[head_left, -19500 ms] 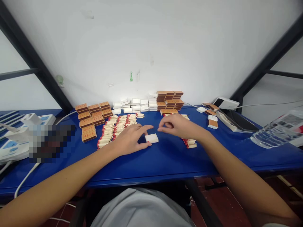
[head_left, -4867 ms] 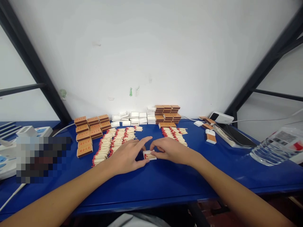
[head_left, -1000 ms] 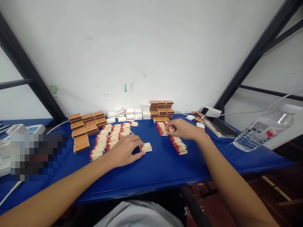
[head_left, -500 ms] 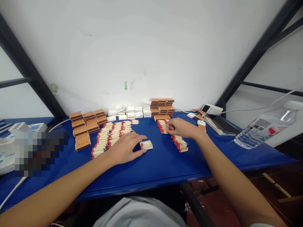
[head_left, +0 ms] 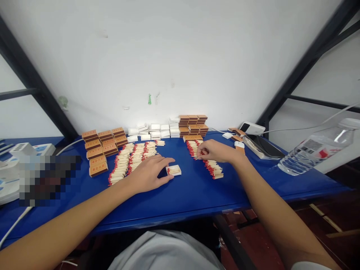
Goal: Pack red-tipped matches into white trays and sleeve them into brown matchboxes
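Observation:
My left hand (head_left: 150,172) rests on the blue table, thumb and forefinger on either side of a small white matchbox tray (head_left: 174,170). Inside the tray lie some red-headed matches. Over on the right, my right hand (head_left: 212,151) pinches at a row of matches (head_left: 213,169) with thumb and fingertips together; how many matches are between them is hidden. Long rows of loose matches (head_left: 120,163) lie left of the tray, partly covered by my left hand and forearm.
Brown matchboxes (head_left: 97,153) are laid out at left, and more boxes (head_left: 193,125) are stacked by the wall beside white trays (head_left: 155,131). A water bottle (head_left: 315,150), a phone (head_left: 264,146) and a white device (head_left: 251,128) lie at right. Power strips (head_left: 28,153) occupy the left end.
The view has shifted slightly. My right fingertips have moved a little within the match row; my left hand keeps its place at the tray.

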### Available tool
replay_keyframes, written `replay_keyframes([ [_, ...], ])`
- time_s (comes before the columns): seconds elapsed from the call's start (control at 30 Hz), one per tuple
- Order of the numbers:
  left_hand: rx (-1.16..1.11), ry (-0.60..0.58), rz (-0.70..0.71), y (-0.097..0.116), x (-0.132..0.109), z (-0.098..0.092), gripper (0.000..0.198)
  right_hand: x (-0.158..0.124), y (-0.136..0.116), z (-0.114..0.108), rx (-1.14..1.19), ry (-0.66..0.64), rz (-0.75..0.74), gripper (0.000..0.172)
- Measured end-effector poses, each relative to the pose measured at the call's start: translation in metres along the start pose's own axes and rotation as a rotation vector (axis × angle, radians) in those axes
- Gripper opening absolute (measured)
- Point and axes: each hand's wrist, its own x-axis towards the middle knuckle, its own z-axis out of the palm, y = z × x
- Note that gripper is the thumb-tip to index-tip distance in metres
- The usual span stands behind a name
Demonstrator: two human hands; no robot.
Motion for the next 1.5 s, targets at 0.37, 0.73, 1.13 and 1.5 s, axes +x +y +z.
replay_keyframes([
  [0.37,-0.019,-0.003,-0.016,0.001,-0.001,-0.001,0.053,-0.001,-0.010,0.002,0.038,0.005,-0.010,0.001],
  [0.73,-0.064,-0.004,-0.033,0.004,0.001,-0.001,0.071,0.009,-0.064,0.039,0.208,0.078,-0.330,0.011],
  [1.13,-0.083,0.021,-0.002,0.005,0.002,-0.001,0.072,0.007,-0.062,0.034,0.062,0.106,-0.411,0.018],
  [1.5,-0.078,0.013,0.004,0.004,0.001,0.000,0.072,0.009,-0.067,0.045,0.064,0.099,-0.400,0.016],
])
